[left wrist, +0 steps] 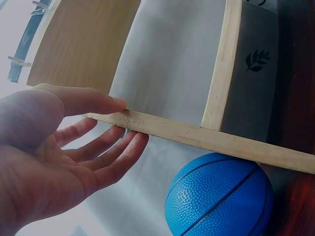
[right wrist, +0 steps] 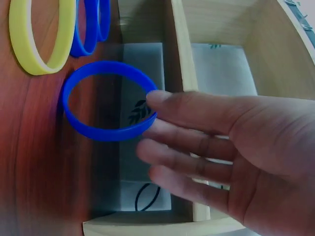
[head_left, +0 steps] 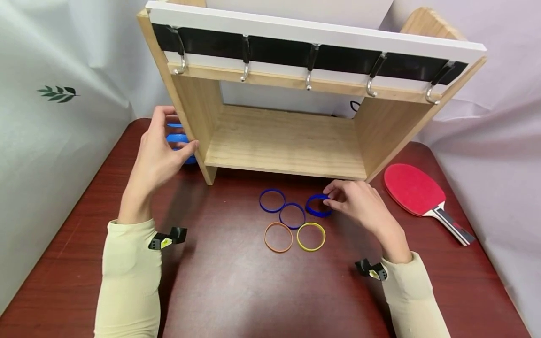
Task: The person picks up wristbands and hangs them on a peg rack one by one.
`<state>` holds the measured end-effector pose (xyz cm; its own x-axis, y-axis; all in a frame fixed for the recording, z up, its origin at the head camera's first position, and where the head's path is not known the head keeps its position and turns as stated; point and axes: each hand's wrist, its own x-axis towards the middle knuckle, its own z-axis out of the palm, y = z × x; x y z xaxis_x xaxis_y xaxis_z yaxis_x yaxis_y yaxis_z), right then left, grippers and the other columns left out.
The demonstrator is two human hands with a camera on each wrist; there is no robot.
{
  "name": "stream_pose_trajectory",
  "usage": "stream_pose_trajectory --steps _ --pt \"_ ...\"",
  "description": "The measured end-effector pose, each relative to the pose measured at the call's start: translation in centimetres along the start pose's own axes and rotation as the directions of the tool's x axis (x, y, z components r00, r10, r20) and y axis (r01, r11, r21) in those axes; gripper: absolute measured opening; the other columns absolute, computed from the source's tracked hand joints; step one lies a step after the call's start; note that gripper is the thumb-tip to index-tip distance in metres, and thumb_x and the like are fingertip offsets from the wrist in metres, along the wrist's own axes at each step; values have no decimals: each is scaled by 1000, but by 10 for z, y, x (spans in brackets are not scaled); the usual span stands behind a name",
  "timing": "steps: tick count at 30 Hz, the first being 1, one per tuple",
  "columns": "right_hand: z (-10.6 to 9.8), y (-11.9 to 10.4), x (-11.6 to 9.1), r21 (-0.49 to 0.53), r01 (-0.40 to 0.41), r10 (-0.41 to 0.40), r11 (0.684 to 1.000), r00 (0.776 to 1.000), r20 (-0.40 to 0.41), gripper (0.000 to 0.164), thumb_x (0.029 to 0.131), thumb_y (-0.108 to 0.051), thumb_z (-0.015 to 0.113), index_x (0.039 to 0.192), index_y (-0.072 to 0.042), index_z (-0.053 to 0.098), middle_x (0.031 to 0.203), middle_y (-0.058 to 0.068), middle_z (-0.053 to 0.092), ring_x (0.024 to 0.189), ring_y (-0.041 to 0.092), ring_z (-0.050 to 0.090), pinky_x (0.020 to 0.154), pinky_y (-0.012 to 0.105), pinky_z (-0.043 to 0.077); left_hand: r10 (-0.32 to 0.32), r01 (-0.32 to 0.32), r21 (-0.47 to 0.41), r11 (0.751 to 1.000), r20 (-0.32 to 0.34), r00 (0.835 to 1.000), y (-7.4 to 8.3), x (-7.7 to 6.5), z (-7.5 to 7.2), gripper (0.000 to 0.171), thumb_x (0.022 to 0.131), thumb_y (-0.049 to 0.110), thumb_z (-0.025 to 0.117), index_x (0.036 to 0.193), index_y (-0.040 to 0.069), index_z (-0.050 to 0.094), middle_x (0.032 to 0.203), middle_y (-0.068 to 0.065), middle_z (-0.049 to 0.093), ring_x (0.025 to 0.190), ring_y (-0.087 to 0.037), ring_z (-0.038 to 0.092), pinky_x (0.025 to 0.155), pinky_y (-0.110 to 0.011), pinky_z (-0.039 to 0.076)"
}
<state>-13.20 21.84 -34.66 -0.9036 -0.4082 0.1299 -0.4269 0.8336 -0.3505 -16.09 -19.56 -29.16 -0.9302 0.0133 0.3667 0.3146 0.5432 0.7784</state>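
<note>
Across the whole work area spreads a dark red-brown table point(head_left: 236, 291), and at its far side stands a wooden rack point(head_left: 287, 141), with a white rail point(head_left: 317, 32) and a black strip point(head_left: 279, 50) along its upper front. Right of the rack lies a red paddle point(head_left: 416, 190), its handle angled toward the near right. The left hand point(head_left: 158, 150) grips the front edge of the rack's left side panel point(head_left: 198, 108), thumb and fingers on opposite sides. The right hand point(head_left: 359, 202) pinches a blue band point(right wrist: 106, 135) in front of the rack's right end; whether that band touches the table, I cannot tell. A blue ball point(left wrist: 216, 196) sits beside the panel's outer side. Along the black strip hang 5 metal hooks point(head_left: 312, 61). Smallest are 4 other bands on the table: 2 blue bands point(head_left: 272, 211) close together and, nearer the person, 1 orange band point(head_left: 278, 251) beside 1 yellow band point(head_left: 311, 249).
</note>
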Motion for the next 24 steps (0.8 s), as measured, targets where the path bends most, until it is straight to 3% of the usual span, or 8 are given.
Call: stream_pose_trajectory --steps 11,15,18,20,21,22,24 --pt "-4 -1 -2 -7 43 -42 999 997 64 13 80 -22 82 91 -17 76 74 -14 66 68 2 61 58 32 47 4 -4 -5 1000 -14 1000 1 0 1 63 83 3 74 135 6 38 122 -11 57 98 -24 62 76 -18 52" --pt "-7 -9 -2 61 98 -96 993 995 -40 12 80 -21 83 91 -19 77 77 -15 67 68 1 61 60 30 48 4 -4 7 1000 -12 1000 0 1 2 61 84 3 72 134 5 38 124 -9 55 98 -23 62 75 -19 52" --pt "-10 -24 2 217 128 -102 968 987 -125 14 81 -22 82 95 -21 77 82 -16 69 68 3 62 60 26 51 5 -5 8 1000 -14 1000 0 0 1 61 84 3 72 135 5 37 125 -10 54 98 -24 62 76 -20 52" --pt "-10 -41 7 371 119 -62 921 985 -162 16 82 -23 81 97 -21 77 83 -13 70 66 7 64 59 24 52 3 -3 6 1000 -15 1000 0 0 1 61 85 3 71 135 5 37 124 -12 55 97 -25 63 76 -20 52" --pt "-10 -51 11 459 110 -32 882 984 -175 16 82 -23 81 98 -21 77 84 -11 71 65 10 65 59 24 53 2 -2 4 1000 -13 1000 0 0 0 61 85 2 71 135 4 37 124 -12 55 97 -26 63 76 -20 52" --pt "-11 -64 16 548 110 -7 829 982 -187 17 83 -20 80 99 -17 77 85 -7 72 64 15 66 58 26 54 0 0 2 1000 -13 1000 1 0 1 61 85 2 71 135 4 36 124 -13 54 97 -26 62 76 -21 52" --pt "-13 -93 27 709 133 32 692 976 -214 17 84 -13 79 101 -9 77 88 5 73 64 25 67 59 30 57 -6 6 -8 1000 -12 1000 1 0 1 61 85 1 71 135 4 36 124 -13 54 98 -26 62 76 -21 52"
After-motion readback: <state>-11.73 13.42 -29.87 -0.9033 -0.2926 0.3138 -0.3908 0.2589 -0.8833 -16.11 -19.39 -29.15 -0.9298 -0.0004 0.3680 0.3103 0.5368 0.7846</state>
